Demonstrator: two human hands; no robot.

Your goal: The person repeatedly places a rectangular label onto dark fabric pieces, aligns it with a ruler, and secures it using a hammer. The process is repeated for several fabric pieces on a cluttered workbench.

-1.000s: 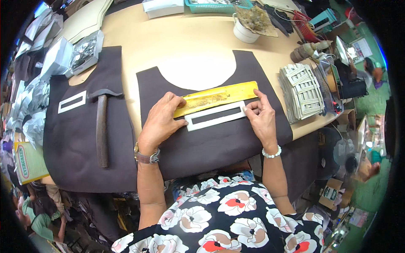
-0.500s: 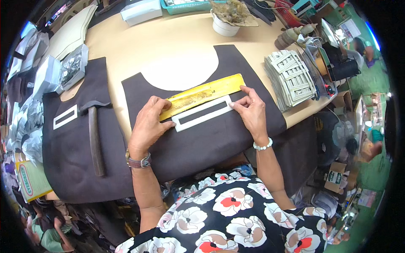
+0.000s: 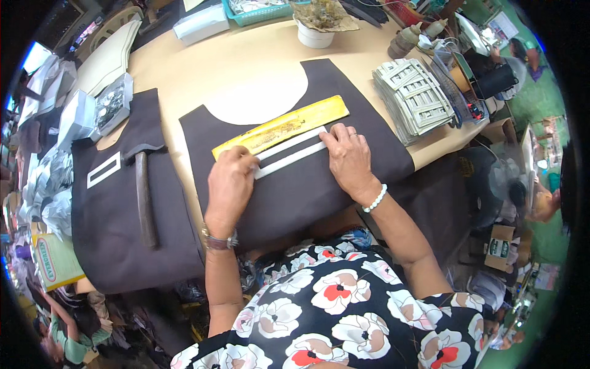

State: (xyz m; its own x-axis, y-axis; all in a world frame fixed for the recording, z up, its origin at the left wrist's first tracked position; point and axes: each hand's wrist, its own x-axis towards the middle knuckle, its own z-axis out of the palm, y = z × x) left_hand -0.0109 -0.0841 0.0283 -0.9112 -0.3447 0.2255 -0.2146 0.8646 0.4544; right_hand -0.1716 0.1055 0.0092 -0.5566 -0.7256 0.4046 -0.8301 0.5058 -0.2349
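A white rectangular frame [image 3: 294,159] with a long slot lies on a dark brown cut panel [image 3: 289,197] with a curved cutout. My left hand [image 3: 232,181] has its fingers closed on the frame's left end, covering that end. At the right end, the bent fingers and thumb of my right hand [image 3: 351,157] pinch the frame and hide its corner. Just beyond the frame, a yellow straight strip with brown smears [image 3: 301,121] rests on the panel along the frame's far edge. Neither hand grips that strip; my left fingers are close to its near side.
To the left, a second dark panel [image 3: 117,240] carries a hammer [image 3: 144,200] and another white frame [image 3: 104,170]. Stacked pale slotted pieces [image 3: 415,98] stand at the right. A white tub [image 3: 314,37], a box of small metal parts [image 3: 114,103] and a teal basket [image 3: 258,13] line the table's edges.
Both hands have shifted onto the frame's ends, and my right hand has let go of the yellow strip. The frame now sits closer along the strip. The whole view has shifted slightly.
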